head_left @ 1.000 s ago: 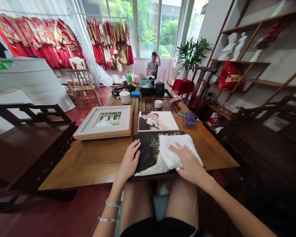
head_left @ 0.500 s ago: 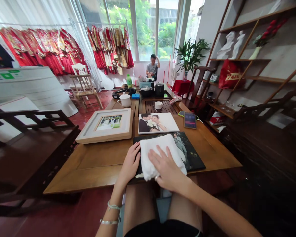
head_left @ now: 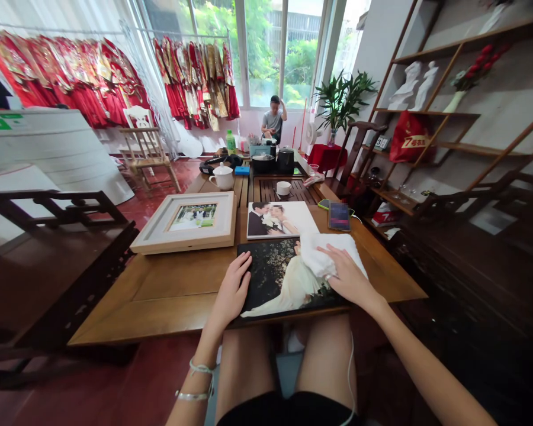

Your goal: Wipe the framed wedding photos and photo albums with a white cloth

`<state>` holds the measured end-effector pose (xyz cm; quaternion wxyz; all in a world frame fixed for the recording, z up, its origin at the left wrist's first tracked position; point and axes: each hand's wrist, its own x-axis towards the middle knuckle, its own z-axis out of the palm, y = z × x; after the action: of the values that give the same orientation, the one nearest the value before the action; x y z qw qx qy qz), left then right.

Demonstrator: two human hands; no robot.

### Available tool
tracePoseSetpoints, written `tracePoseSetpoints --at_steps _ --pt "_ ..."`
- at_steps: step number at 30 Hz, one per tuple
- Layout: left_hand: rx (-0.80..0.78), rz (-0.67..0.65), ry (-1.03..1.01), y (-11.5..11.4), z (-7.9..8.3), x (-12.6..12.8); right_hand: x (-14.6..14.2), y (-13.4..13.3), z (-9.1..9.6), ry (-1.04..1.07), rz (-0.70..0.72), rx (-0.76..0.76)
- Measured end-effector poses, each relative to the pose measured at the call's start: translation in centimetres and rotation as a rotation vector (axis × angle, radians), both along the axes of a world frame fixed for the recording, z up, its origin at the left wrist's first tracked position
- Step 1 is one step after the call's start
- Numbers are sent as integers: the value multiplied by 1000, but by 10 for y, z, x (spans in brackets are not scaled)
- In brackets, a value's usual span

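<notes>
A dark photo panel (head_left: 266,269) showing a figure in a long white dress lies flat at the table's near edge. My left hand (head_left: 234,287) rests on its left edge, fingers stretched out. On the panel's right part my right hand (head_left: 349,275) presses and holds a folded white towel (head_left: 349,242), which covers that side of the picture. Just beyond lies a white-edged wedding photo panel (head_left: 299,222). To the left, a light wooden picture frame (head_left: 153,244) with a small photo lies flat.
On the wooden table (head_left: 160,296) are a phone (head_left: 339,216), a small white cup (head_left: 283,188), a lidded white cup (head_left: 222,177) and a black pot (head_left: 263,163). A person (head_left: 273,121) sits at the far end. Dark wooden chairs flank the table.
My right hand has slid the towel rightward across the panel, uncovering the white dress in the picture. My left hand stays at the left edge. The view has shifted slightly.
</notes>
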<state>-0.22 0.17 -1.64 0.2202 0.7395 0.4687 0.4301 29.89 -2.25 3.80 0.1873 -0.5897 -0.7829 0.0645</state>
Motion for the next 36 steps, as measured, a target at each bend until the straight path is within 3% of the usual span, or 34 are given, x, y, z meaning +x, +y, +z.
tracePoseSetpoints --at_steps 5,8,11,14,20,23,25,28,31,33,36 --pt "17 -4 8 2 -3 -1 -55 29 6 16 36 -2" --pt "36 -10 8 3 -6 -2 -91 28 5 51 197 -18" --pt "36 -18 10 4 -7 -3 -106 21 3 122 324 -31" --pt "29 -16 18 3 -6 -3 -90 23 2 153 292 -41" --pt "8 -6 13 2 -4 -1 -11 40 -3 148 33 -11" --pt "13 2 -2 2 -3 0 10 26 -8 119 -14 9" --pt "18 11 -5 2 -4 1 8 3 -9 81 -6 25" --pt "17 21 4 2 -5 2 -13 -41 -6 24 57 18" --pt "18 25 10 2 -5 3 -43 -77 1 -18 207 -20" --pt "22 23 15 3 -5 3 -60 -85 5 -12 299 -40" --pt "19 8 27 4 -5 1 -76 -69 7 37 335 -52"
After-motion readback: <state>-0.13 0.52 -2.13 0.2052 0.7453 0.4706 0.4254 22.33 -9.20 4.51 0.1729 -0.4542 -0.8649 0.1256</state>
